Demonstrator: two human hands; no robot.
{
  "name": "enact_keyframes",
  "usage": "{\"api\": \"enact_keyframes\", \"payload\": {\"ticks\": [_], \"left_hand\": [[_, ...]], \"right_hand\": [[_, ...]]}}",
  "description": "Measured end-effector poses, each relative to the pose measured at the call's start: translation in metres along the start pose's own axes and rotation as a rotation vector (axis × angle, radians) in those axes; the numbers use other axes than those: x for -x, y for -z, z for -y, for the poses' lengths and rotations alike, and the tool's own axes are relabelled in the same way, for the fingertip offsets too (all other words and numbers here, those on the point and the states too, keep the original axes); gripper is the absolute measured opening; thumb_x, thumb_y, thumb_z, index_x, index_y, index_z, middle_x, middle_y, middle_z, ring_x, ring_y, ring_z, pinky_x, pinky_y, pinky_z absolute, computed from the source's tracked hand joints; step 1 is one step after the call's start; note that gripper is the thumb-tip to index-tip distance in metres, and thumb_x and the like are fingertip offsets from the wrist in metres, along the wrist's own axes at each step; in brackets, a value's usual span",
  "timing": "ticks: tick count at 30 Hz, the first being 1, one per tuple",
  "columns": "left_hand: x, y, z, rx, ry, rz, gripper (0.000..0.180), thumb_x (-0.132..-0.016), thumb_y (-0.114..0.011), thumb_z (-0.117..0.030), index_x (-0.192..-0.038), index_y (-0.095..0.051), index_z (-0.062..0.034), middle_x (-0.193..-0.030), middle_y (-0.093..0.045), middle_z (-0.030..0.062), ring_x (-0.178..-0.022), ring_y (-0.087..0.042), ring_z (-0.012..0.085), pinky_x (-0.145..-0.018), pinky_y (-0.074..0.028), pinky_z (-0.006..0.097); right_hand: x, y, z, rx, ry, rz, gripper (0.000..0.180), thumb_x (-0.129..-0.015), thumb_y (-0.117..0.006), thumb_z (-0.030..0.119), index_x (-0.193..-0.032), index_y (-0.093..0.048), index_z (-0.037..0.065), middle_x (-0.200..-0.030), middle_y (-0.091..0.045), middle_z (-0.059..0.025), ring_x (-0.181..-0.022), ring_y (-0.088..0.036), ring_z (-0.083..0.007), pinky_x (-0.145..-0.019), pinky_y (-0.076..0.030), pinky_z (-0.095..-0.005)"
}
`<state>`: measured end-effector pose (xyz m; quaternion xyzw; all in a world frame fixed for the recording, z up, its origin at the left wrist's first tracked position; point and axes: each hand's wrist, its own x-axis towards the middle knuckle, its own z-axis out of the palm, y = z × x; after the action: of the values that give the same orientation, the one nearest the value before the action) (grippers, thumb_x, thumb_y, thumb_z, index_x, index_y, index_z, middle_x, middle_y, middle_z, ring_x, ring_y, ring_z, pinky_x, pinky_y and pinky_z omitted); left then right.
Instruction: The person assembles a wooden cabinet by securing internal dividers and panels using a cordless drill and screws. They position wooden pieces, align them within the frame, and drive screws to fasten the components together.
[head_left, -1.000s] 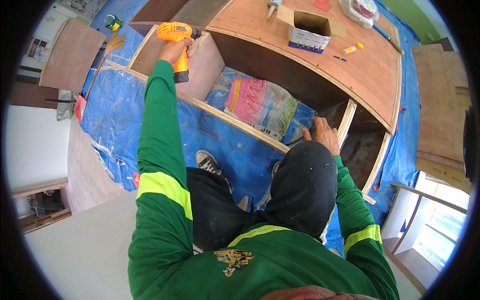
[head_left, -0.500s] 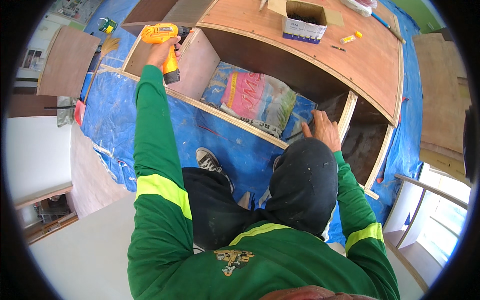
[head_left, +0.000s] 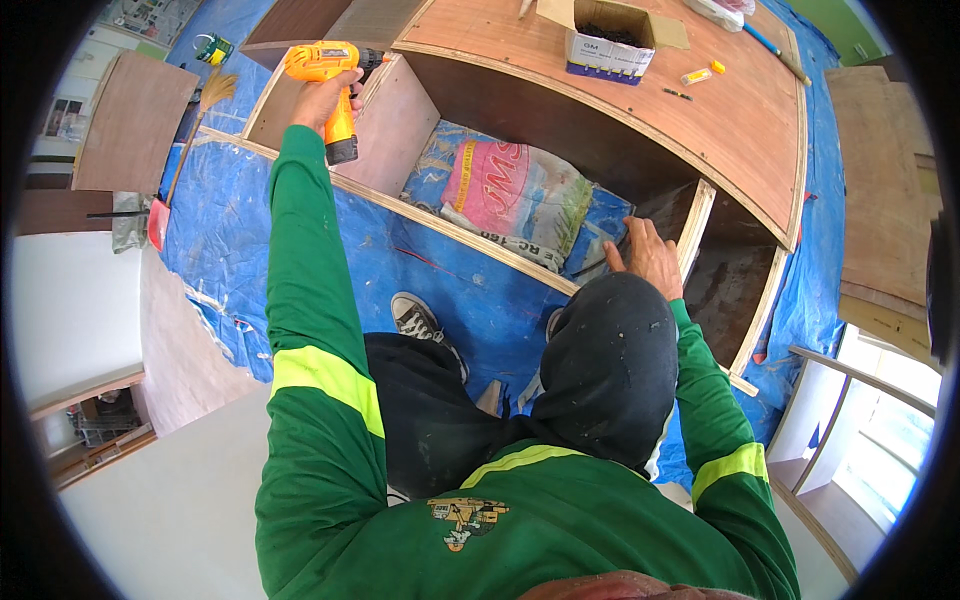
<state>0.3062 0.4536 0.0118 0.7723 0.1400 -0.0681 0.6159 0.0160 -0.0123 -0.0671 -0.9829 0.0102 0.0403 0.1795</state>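
My left hand (head_left: pixel 317 101) is closed around the handle of a yellow cordless drill (head_left: pixel 322 61). The drill sits over the near left part of a plywood cabinet frame (head_left: pixel 455 233), its chuck pointing right by the top of a divider panel (head_left: pixel 395 125). Beyond my raised knee, my right hand (head_left: pixel 650 258) hangs over the right end of the middle compartment, beside another divider (head_left: pixel 696 230). Its fingers are apart, and no held object shows in them. Inside that compartment lies a printed pink, white and green sack (head_left: pixel 515 195) on blue sheeting.
On the cabinet's wooden panel stand an open carton of dark screws (head_left: pixel 608 55), a small clear container (head_left: pixel 696 76) with a yellow cap nearby, and a small dark bit (head_left: pixel 677 94). A broom (head_left: pixel 215 90) and red dustpan (head_left: pixel 158 222) are at left. Blue tarpaulin (head_left: pixel 370 255) covers the floor.
The drill in my left hand has shifted up very slightly. My right hand stays in nearly the same place.
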Motion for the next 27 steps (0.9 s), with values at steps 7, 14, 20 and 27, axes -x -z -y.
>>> {"api": "enact_keyframes", "payload": {"ticks": [7, 14, 20, 27], "left_hand": [[-0.009, -0.007, -0.005, -0.178, -0.037, -0.01, 0.023, -0.093, -0.08, -0.022, -0.105, -0.07, -0.0048, -0.085, -0.068, 0.005, -0.06, -0.065, 0.0162, -0.051, -0.056, 0.035], [-0.016, -0.016, -0.025, -0.319, 0.001, 0.006, 0.021, -0.093, -0.079, -0.021, -0.1, -0.068, -0.0045, -0.081, -0.068, 0.0038, -0.06, -0.066, 0.0161, -0.055, -0.059, 0.038], [-0.033, -0.008, -0.049, -0.465, 0.036, 0.092, 0.023, -0.092, -0.08, -0.022, -0.103, -0.067, -0.0057, -0.083, -0.067, 0.003, -0.067, -0.068, 0.0158, -0.061, -0.061, 0.037], [-0.04, -0.009, -0.051, -0.525, 0.042, 0.084, 0.026, -0.091, -0.08, -0.025, -0.104, -0.068, -0.0058, -0.083, -0.067, 0.0027, -0.069, -0.069, 0.0153, -0.063, -0.061, 0.037]], "right_hand": [[0.0, 0.001, 0.003, 0.003, 0.012, 0.003, 0.05, -0.102, -0.068, 0.041, -0.134, -0.06, 0.002, -0.117, -0.067, -0.0182, -0.102, -0.07, -0.0381, -0.087, -0.047, -0.0517], [0.001, -0.001, -0.001, 0.021, 0.03, -0.014, 0.051, -0.102, -0.068, 0.042, -0.134, -0.06, 0.003, -0.118, -0.068, -0.0174, -0.101, -0.07, -0.0381, -0.087, -0.047, -0.0522], [0.0, 0.004, 0.007, 0.021, -0.002, 0.006, 0.05, -0.098, -0.075, 0.035, -0.134, -0.061, 0.002, -0.122, -0.068, -0.0177, -0.099, -0.07, -0.0369, -0.089, -0.049, -0.048], [0.0, -0.002, -0.001, 0.011, 0.031, -0.011, 0.052, -0.101, -0.069, 0.042, -0.135, -0.06, 0.004, -0.12, -0.068, -0.0175, -0.103, -0.071, -0.0379, -0.087, -0.047, -0.0526]]}}
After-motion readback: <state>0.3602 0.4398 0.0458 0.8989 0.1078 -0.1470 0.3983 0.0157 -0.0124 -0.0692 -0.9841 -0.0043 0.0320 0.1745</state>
